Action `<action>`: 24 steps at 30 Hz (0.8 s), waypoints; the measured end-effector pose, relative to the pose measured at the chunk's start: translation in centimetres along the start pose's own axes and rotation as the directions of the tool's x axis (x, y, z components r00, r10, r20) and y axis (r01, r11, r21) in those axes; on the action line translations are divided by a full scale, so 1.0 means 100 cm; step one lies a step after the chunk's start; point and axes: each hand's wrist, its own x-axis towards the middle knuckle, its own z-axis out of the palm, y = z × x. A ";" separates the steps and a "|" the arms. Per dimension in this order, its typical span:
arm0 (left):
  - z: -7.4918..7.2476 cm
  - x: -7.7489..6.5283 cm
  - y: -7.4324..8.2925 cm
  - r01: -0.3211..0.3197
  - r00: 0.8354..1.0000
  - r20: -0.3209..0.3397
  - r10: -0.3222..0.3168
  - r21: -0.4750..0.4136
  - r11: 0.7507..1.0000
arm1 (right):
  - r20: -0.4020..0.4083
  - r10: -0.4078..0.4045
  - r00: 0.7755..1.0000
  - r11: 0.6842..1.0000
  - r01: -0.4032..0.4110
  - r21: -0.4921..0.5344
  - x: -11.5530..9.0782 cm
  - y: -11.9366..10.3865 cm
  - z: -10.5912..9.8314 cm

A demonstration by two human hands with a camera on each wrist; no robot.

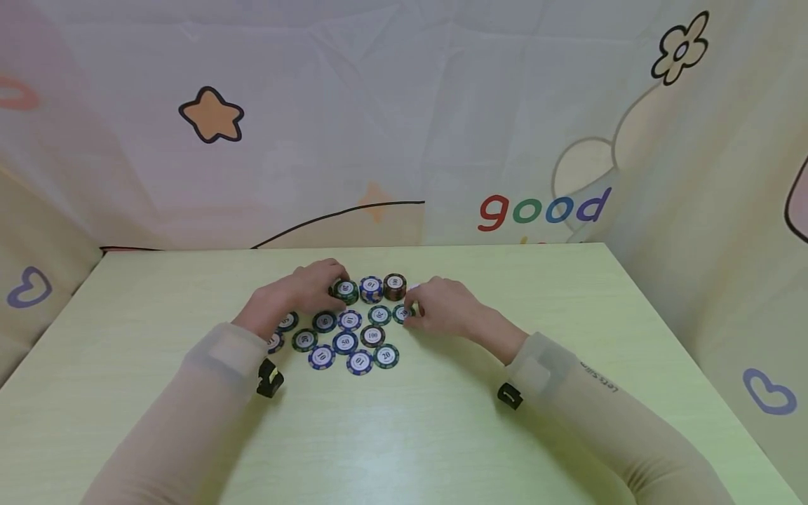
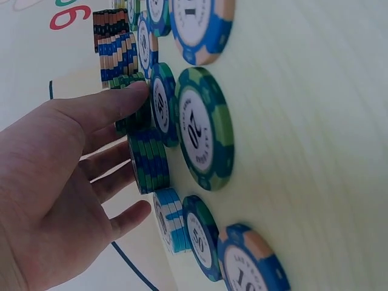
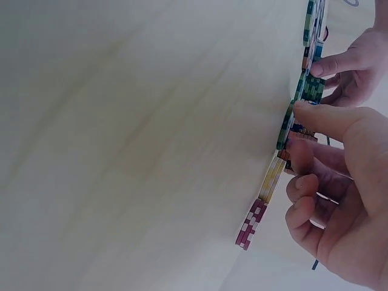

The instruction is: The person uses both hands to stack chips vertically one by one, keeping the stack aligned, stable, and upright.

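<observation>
Head view: the left hand (image 1: 312, 286) has thumb and fingers closed round one green stack (image 1: 346, 292), while the right hand (image 1: 447, 307) pinches one green chip (image 1: 400, 314) by its edge. Between the two grips, beyond that chip, stand one blue stack (image 1: 371, 289) and one dark stack (image 1: 395, 287). Outward of the left thumb, the left wrist view shows one blue-green stack (image 2: 150, 160), just beside the fingers, and one light-blue stack (image 2: 171, 219) near the little finger. Outward of the right grip, one yellow stack (image 3: 271, 180) and one maroon stack (image 3: 251, 224) line up; that hand blocks them from the head. Eleven loose chips (image 1: 345, 342) lie flat on the person's side of the left grip's stack, two partly covered by the left hand and wrist.
</observation>
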 end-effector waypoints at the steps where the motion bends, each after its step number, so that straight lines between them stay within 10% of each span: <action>1: 0.000 0.000 -0.001 0.004 1.000 -0.002 -0.004 0.000 1.000 | 0.003 0.007 1.000 1.000 -0.007 0.001 0.000 0.000 0.000; 24: 0.004 -0.004 -0.005 0.003 0.998 -0.069 -0.004 -0.019 1.000 | 0.059 0.022 0.998 1.000 -0.022 -0.006 0.006 -0.003 0.005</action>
